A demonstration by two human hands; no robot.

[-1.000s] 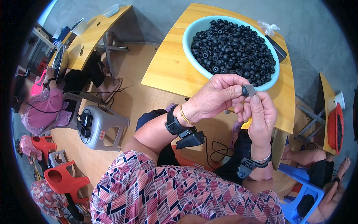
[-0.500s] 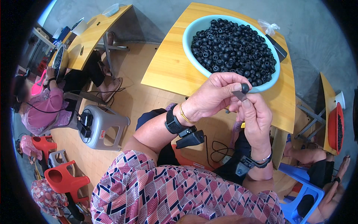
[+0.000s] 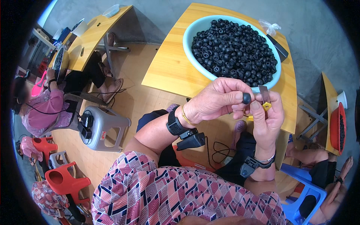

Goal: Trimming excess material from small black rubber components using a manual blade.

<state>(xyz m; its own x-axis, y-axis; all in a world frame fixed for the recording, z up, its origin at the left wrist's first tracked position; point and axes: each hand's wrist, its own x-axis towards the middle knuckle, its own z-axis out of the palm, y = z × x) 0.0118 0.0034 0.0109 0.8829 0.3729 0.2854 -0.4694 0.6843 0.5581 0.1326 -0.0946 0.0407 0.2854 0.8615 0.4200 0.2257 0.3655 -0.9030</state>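
Between thumb and fingers, my left hand (image 3: 221, 98) pinches a small round black part (image 3: 246, 98), smooth and dark on the side that shows. Right beside it, my right hand (image 3: 267, 119) is closed on a yellow utility knife (image 3: 266, 106). The knife's flat metal blade (image 3: 264, 93) points up and away, apart from the part. Just beyond both hands stands a light-blue basin (image 3: 190, 50), heaped with many black rounded parts (image 3: 232, 48), several showing holes. The knife's handle is mostly hidden by my fingers.
The basin rests on a yellow wooden table (image 3: 165, 67). A dark block (image 3: 277, 48) and a clear plastic bag (image 3: 270, 27) lie behind it. To the left are a grey stool (image 3: 103, 127) and a seated person (image 3: 47, 108); a blue chair (image 3: 307, 191) stands at right.
The blade has come away from the black part and now points upward. My right hand has shifted slightly right; my left hand has lowered a little, still holding the part.
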